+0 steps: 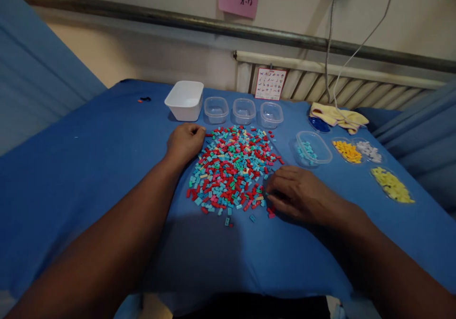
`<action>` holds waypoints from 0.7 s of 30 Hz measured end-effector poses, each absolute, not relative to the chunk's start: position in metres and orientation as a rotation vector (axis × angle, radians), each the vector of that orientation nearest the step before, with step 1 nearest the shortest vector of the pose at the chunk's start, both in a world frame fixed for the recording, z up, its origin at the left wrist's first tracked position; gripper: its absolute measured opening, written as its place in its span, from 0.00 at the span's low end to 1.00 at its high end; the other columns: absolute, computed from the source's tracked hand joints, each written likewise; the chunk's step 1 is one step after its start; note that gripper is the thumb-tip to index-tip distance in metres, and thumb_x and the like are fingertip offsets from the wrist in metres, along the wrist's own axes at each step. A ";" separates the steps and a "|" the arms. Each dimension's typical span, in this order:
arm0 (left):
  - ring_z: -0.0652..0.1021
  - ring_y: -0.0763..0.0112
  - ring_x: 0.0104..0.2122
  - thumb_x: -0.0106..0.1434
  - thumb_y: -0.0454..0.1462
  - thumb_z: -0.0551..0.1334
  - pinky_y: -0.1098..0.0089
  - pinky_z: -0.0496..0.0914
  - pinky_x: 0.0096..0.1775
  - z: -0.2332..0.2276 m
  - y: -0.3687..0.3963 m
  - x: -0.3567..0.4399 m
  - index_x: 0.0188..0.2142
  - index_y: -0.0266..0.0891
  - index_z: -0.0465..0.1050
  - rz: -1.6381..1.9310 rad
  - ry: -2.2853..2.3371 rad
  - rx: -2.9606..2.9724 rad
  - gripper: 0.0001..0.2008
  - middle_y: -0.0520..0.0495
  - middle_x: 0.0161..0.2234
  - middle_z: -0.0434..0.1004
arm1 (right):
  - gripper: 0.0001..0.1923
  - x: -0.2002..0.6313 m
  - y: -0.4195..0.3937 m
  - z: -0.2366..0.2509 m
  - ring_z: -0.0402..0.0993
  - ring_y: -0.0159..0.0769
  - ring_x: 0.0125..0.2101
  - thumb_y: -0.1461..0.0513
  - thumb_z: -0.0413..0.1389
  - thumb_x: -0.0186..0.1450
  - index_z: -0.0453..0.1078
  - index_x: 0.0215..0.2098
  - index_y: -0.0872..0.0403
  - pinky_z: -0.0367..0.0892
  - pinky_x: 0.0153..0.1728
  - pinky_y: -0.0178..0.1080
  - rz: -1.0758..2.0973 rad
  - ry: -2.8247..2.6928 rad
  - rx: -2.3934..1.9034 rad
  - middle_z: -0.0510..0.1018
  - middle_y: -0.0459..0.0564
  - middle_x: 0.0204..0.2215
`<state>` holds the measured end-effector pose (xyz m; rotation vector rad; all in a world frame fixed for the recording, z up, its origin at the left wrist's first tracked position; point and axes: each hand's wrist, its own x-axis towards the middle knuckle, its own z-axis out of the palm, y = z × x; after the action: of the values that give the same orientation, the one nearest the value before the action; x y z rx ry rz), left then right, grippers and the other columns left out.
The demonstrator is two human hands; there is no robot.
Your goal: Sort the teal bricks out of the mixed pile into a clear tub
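Small bricks (231, 169): light, rigid, scatter-prone; pinch singly by the sides. Right hand (297, 193) fingers narrowed on near-right edge; left hand (185, 140) loosely curled, holding nothing visible.

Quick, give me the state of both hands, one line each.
Left hand: loosely curled, resting at the upper left edge of the brick pile; holding nothing visible.
Right hand: palm down, fingers on bricks at the pile's right edge; any grip cannot be told.

- Left hand (185, 140) stretched far forward, knuckles up, fingers curled loosely under (not a tight fist), forearm long and straight.
- Right hand (297, 193) nearer, palm down, fingers bent and pointing left, wrist flat.
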<state>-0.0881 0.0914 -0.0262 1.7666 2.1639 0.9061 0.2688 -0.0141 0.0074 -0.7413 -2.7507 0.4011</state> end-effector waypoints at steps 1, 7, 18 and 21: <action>0.83 0.55 0.39 0.70 0.48 0.60 0.63 0.66 0.37 -0.026 0.091 -0.088 0.39 0.41 0.87 0.904 2.164 1.761 0.19 0.45 0.38 0.88 | 0.07 0.271 -0.014 0.009 0.77 0.41 0.38 0.61 0.57 0.79 0.77 0.42 0.53 0.69 0.44 0.45 0.382 -2.729 -0.754 0.82 0.51 0.36; 0.83 0.56 0.39 0.70 0.48 0.60 0.64 0.64 0.35 -0.025 0.090 -0.087 0.39 0.40 0.87 0.910 2.151 1.755 0.19 0.45 0.38 0.88 | 0.05 0.311 -0.001 0.022 0.82 0.43 0.39 0.60 0.60 0.77 0.78 0.45 0.51 0.72 0.42 0.45 0.145 -2.424 -0.946 0.85 0.52 0.39; 0.84 0.55 0.40 0.70 0.49 0.59 0.62 0.65 0.36 -0.026 0.091 -0.087 0.37 0.42 0.86 0.901 2.159 1.759 0.19 0.45 0.37 0.88 | 0.09 0.332 0.021 0.004 0.84 0.48 0.42 0.59 0.61 0.78 0.81 0.52 0.52 0.76 0.45 0.49 -0.198 -2.143 -1.118 0.88 0.57 0.45; 0.84 0.55 0.41 0.70 0.49 0.59 0.62 0.67 0.37 -0.026 0.091 -0.088 0.38 0.42 0.86 0.923 2.140 1.767 0.19 0.46 0.38 0.88 | 0.08 0.295 0.008 0.001 0.84 0.44 0.43 0.62 0.60 0.79 0.81 0.51 0.51 0.75 0.45 0.45 0.045 -2.381 -0.919 0.87 0.54 0.43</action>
<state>-0.0878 0.0910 -0.0264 1.7667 2.1404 0.9234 0.2947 0.0077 0.0012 -0.9191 -2.3812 0.0445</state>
